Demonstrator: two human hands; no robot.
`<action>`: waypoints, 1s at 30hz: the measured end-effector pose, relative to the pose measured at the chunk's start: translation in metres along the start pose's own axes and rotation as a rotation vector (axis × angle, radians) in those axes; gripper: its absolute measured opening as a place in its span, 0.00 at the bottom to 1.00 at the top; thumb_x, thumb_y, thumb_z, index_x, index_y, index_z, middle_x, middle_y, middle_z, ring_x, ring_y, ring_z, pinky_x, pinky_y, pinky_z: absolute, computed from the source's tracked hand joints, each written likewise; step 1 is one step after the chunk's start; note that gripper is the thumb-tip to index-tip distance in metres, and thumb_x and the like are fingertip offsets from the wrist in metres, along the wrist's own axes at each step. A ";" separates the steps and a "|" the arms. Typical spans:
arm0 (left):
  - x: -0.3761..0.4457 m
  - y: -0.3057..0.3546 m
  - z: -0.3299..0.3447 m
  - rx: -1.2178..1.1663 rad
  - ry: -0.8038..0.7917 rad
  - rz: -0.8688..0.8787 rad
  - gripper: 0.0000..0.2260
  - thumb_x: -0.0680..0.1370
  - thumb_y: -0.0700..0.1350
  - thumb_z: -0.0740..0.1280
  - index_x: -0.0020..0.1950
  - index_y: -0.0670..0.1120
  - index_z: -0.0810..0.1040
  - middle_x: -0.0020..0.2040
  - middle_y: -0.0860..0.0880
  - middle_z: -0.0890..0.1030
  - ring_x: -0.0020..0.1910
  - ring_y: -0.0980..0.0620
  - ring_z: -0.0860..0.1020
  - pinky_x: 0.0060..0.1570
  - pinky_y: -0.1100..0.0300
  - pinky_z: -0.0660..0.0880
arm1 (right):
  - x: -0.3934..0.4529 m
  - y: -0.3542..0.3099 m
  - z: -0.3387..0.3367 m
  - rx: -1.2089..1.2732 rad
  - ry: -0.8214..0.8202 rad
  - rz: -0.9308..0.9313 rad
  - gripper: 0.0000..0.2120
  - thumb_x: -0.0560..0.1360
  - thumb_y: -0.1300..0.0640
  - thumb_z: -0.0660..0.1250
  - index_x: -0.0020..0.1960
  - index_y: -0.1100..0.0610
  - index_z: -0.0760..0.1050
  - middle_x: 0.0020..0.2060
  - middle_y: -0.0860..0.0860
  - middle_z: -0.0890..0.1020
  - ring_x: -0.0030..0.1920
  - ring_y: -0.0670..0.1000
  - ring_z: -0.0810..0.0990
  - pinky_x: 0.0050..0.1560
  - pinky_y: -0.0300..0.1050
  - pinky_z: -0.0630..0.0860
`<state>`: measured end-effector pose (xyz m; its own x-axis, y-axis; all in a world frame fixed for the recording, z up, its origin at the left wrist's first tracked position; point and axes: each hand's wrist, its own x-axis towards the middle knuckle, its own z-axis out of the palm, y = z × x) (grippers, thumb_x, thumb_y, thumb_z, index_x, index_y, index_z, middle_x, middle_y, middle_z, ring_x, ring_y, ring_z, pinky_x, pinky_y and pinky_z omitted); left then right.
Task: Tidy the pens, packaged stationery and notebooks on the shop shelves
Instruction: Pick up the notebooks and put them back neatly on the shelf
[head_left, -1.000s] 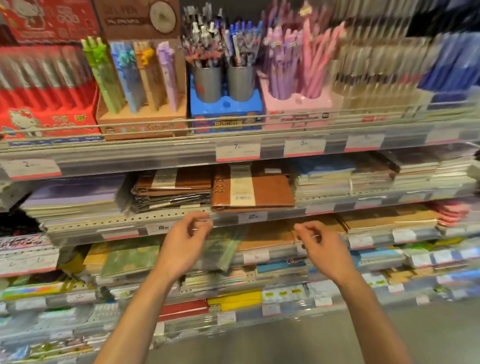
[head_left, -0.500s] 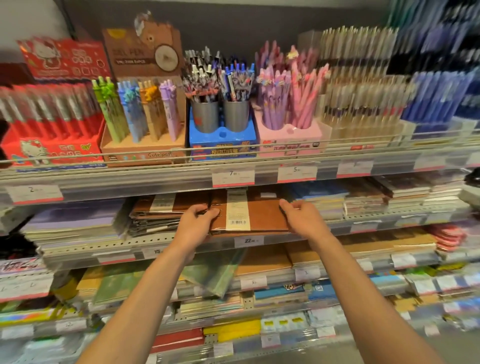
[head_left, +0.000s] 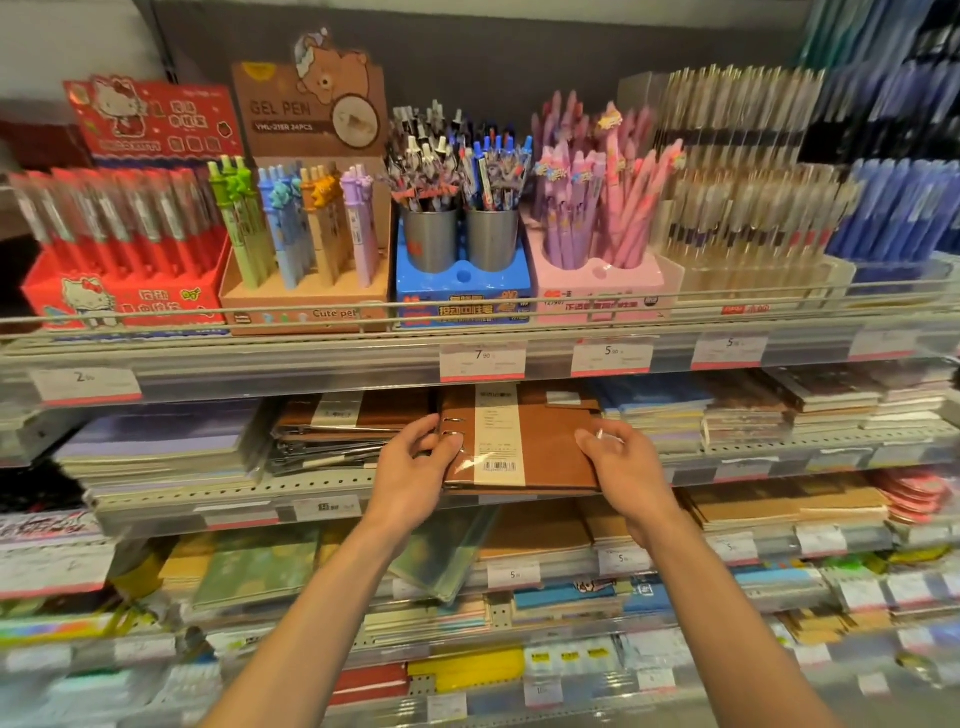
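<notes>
The person holds a brown binder by its two sides on the second shelf of the display. The left hand grips the binder's left edge by the metal rings, thumb on top and fingers curled over the cover. The right hand grips the right edge, thumb on the cover and the other fingers wrapped round the side. The binder lies flat on top of a stack of similar brown binders, its front edge over the shelf lip, with a cream paper band and barcode running down its cover.

Left of the binder sits a second pile of brown notebooks, slanted and untidy, and further left a stack of purple notebooks. Right of the binder are blue notebooks and more stacks beyond them. Above the binder, the top shelf carries pen displays: a red box, a brown gel pen box, two metal cups of pens in a blue stand, and a pink stand of pink and purple pens. Below the binder, a clear green folder leans out over the third shelf's edge.
</notes>
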<state>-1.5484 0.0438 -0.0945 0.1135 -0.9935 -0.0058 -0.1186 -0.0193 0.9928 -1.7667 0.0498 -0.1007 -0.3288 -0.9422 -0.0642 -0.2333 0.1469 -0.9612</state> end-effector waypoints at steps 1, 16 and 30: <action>-0.002 0.000 -0.002 -0.009 0.006 0.011 0.22 0.80 0.44 0.67 0.74 0.47 0.69 0.51 0.56 0.81 0.43 0.62 0.82 0.35 0.72 0.77 | -0.002 0.000 0.001 0.013 -0.001 -0.008 0.19 0.81 0.47 0.64 0.70 0.51 0.68 0.58 0.53 0.80 0.58 0.52 0.79 0.58 0.48 0.78; -0.003 -0.010 -0.117 -0.068 0.220 0.096 0.21 0.79 0.44 0.68 0.72 0.48 0.70 0.53 0.54 0.82 0.42 0.68 0.82 0.36 0.73 0.76 | -0.029 -0.037 0.113 0.075 -0.153 -0.073 0.20 0.81 0.48 0.63 0.71 0.52 0.68 0.52 0.47 0.79 0.53 0.45 0.78 0.51 0.40 0.78; -0.010 -0.019 -0.175 0.129 0.012 0.091 0.35 0.69 0.61 0.72 0.75 0.56 0.65 0.65 0.56 0.76 0.62 0.58 0.75 0.61 0.51 0.77 | -0.035 -0.039 0.159 -0.018 -0.198 -0.035 0.22 0.82 0.47 0.63 0.72 0.55 0.67 0.46 0.46 0.80 0.51 0.48 0.79 0.49 0.39 0.77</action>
<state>-1.3747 0.0737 -0.0928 0.1086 -0.9904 0.0854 -0.2547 0.0553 0.9654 -1.6002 0.0292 -0.1041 -0.1345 -0.9874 -0.0838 -0.2583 0.1166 -0.9590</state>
